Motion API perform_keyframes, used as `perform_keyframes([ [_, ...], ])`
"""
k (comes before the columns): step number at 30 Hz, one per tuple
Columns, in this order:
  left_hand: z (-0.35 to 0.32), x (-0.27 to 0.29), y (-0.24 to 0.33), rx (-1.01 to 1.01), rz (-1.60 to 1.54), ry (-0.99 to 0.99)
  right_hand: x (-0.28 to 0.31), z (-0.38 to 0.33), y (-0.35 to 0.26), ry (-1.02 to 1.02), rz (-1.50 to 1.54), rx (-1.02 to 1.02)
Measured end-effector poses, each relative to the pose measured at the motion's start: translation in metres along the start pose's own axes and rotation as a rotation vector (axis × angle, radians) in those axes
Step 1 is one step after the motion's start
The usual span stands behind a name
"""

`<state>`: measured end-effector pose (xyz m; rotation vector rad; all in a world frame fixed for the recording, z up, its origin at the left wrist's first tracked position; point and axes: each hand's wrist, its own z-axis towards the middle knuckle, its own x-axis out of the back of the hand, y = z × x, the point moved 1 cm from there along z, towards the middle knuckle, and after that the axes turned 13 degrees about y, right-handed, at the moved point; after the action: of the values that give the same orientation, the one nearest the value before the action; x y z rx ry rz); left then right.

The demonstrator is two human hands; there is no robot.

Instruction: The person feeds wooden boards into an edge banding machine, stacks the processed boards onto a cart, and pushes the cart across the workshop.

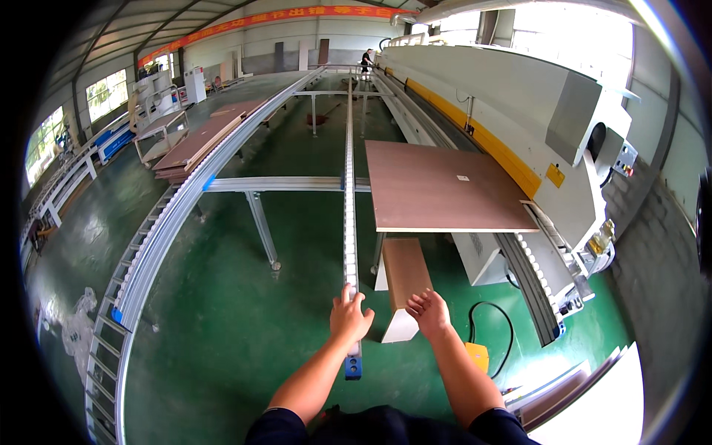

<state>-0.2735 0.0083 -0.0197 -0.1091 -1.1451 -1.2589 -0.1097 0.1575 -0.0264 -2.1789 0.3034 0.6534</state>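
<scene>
My left hand [351, 317] is at the near end of a narrow roller rail [350, 237] with white rollers. Its fingers are spread over the rail and grip nothing; whether they press on the rollers I cannot tell. To the right, my right hand [430, 313] hangs in the air with its fingers loosely bent, apart and holding nothing. Just beyond it stands a box-like block [406, 271] with a brown top and pale sides. A large brown panel [445, 185] lies flat farther ahead, between the rail and a long machine, touched by neither hand.
The long grey machine [512, 96] with a yellow strip runs along the right. On the left, a long metal roller track [167, 256] passes stacked brown panels [200, 141]. A yellow foot pedal [477, 357] with a black cable and leaning boards [593, 400] are at lower right. Far off stands a person [366, 61].
</scene>
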Motion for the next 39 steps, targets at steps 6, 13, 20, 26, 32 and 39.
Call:
perform_keyframes([
  [6, 0.000, -0.001, 0.003, 0.028, -0.028, 0.157, -0.016, 0.029, 0.010, 0.045, 0.096, -0.041],
  [13, 0.000, 0.004, 0.005, 0.104, -0.042, 0.151, -0.027, 0.022, 0.018, 0.025, 0.187, -0.038],
  [20, -0.001, -0.009, -0.001, 0.109, -0.103, 0.190, -0.016, 0.006, 0.033, -0.052, 0.363, -0.086],
  [26, 0.004, -0.006, -0.010, 0.134, -0.166, 0.162, 0.000, -0.029, 0.057, -0.022, 0.303, -0.118],
  [32, 0.006, -0.017, -0.016, 0.076, -0.213, 0.157, 0.025, -0.088, 0.064, 0.203, 0.193, -0.070],
  [39, 0.002, -0.017, -0.027, 0.109, -0.256, 0.155, 0.062, -0.159, 0.081, 0.299, 0.206, -0.010],
])
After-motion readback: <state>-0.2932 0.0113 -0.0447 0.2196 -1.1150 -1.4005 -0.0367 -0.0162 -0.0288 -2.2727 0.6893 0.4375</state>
